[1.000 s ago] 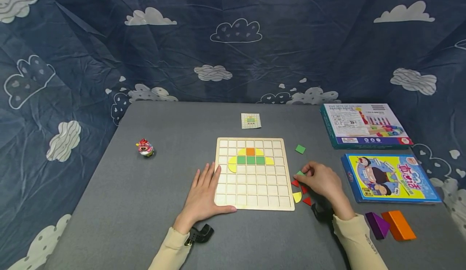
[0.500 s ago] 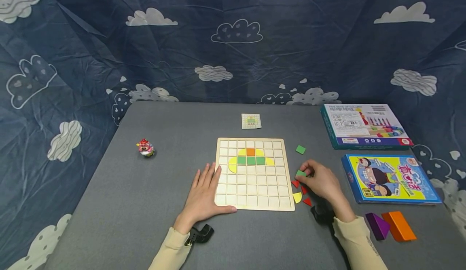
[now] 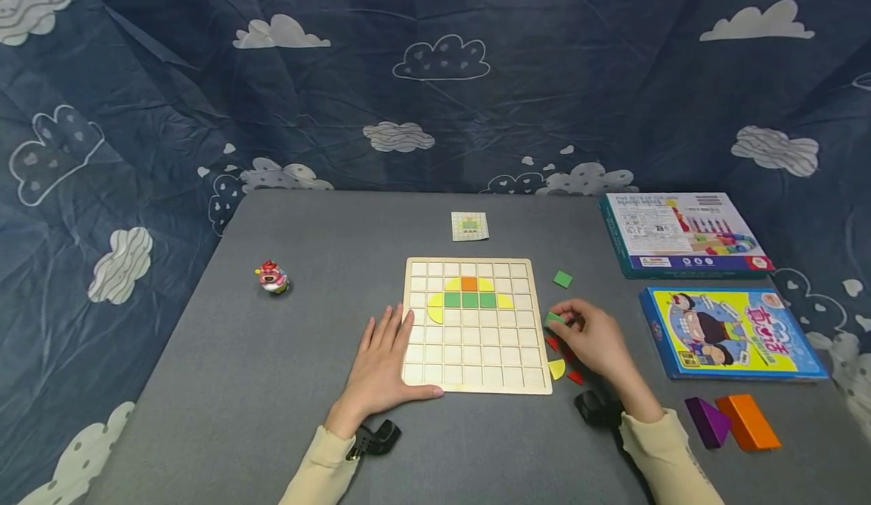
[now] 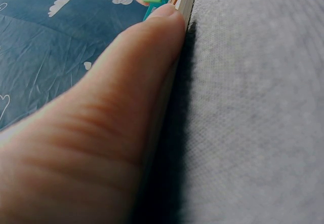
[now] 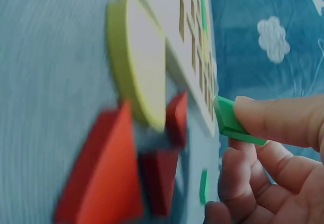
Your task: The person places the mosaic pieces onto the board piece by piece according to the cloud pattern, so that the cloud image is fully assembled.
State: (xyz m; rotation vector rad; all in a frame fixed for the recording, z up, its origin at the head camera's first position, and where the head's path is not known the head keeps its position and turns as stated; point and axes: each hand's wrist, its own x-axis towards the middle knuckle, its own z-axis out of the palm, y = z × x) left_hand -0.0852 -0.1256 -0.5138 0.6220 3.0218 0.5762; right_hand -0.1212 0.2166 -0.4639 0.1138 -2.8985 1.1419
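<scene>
Green sq. [image 5: 228, 116] nearer board [image 3: 479, 336], betw. barely-apart R fingers [image 5: 236, 171]

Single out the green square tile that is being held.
It's the green square tile pinched in the right hand, near the wooden grid board. Another green square tile lies loose on the table; three more sit in the board.
</scene>
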